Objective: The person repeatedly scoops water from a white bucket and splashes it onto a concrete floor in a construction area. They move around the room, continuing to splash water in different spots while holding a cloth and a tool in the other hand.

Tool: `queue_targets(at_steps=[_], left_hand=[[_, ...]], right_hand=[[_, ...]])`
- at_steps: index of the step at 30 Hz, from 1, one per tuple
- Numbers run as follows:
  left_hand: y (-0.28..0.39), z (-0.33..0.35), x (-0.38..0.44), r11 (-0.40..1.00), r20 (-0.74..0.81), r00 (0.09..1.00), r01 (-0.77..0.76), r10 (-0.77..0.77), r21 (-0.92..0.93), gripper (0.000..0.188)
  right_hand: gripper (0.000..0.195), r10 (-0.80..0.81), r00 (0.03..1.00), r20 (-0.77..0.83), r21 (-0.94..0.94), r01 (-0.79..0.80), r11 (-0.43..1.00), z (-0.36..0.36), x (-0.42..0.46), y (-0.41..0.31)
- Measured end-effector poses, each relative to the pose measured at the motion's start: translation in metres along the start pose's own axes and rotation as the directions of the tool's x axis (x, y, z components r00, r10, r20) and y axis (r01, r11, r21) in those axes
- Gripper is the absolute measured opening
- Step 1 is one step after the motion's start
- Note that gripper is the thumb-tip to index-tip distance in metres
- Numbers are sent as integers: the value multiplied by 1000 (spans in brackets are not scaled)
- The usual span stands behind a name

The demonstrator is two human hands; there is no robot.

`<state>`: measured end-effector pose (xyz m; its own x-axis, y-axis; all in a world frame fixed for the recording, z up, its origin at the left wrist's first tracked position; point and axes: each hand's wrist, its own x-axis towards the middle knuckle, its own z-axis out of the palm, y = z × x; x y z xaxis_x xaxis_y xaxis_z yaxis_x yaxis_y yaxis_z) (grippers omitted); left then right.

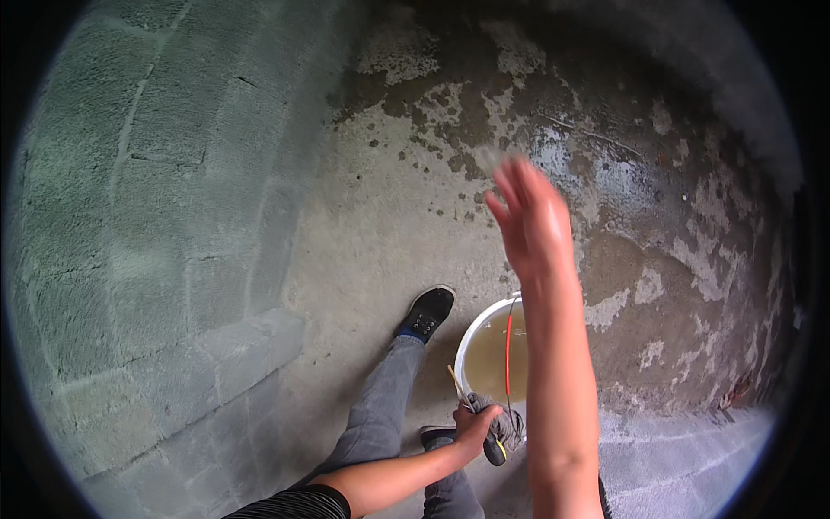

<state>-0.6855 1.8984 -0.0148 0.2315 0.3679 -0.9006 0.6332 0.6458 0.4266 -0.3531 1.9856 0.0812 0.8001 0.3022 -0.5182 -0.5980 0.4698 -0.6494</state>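
My right hand is stretched out over the floor beyond the bucket. It is blurred, with the thumb and fingers apart. A faint pale smear shows by its fingertips; I cannot tell if it is water. Low in the view, my left hand grips a bunched grey cloth together with a tool. The tool's black and yellow handle points down past the hand. A thin tan stick-like piece juts out above it. Beside this hand stands a white bucket of murky brownish water, partly hidden by my right forearm.
A wire bail with a red grip crosses the bucket. Grey block walls rise on the left, with a ledge at their foot. Dark wet patches cover the concrete floor. My black shoe is left of the bucket.
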Motion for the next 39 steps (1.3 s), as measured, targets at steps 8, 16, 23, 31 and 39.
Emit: queue_targets(at_steps=[8,16,23,31,39], left_hand=[[6,-7,1,996,36,999,16,-13,-89,23],[18,3,-8,993,75,997,44,-36,-107,22],[-5,-11,5,1000,-12,1000,16,-16,-1,29],[-8,-14,5,999,-22,1000,4,-5,-46,23],[16,0,-12,996,27,1000,-8,11,-91,14]], right_hand=[[33,-337,941,13,-174,334,926,-15,-36,8],[15,101,691,-715,-273,-409,870,-333,-116,182],[23,565,600,-566,589,-185,787,-327,-113,194],[24,303,945,-127,-166,-321,932,-47,-62,59],[38,-149,980,133,-230,177,957,12,-102,0]])
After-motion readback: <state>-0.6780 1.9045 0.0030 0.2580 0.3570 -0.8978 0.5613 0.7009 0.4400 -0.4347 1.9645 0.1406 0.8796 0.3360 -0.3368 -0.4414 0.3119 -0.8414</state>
